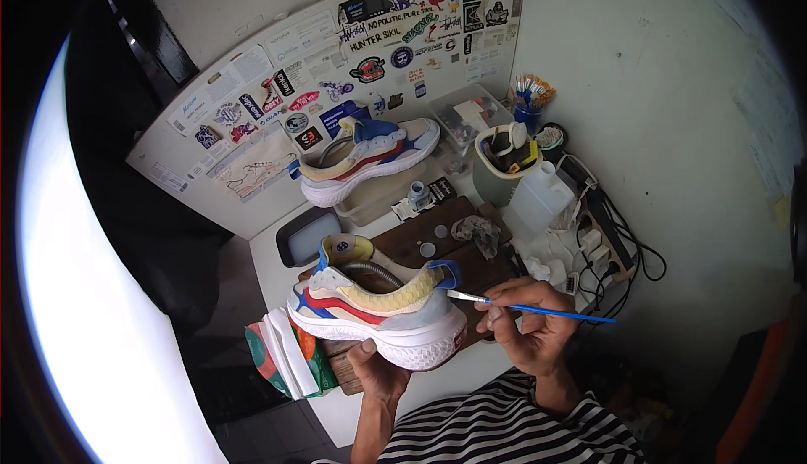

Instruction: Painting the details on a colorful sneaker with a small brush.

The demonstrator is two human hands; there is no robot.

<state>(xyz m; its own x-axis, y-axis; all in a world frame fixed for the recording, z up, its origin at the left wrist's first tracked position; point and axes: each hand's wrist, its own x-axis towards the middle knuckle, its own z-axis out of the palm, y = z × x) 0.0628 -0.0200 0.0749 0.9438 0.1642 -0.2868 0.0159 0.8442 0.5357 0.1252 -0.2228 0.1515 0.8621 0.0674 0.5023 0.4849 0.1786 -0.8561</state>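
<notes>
One slim brush (546, 311) — flat-tipped — points at a bumpy-soled shoe (395, 323).

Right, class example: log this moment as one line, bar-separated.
left hand: holding near shoe by sole | right hand: holding blue-handled paintbrush, tip beside blue heel tab | far shoe: beyond near shoe

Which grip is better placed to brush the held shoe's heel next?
Right, I'd judge. The right grip holds the brush, its tip right by the heel. The left grip looks occupied, supporting the shoe at its sole.
</notes>
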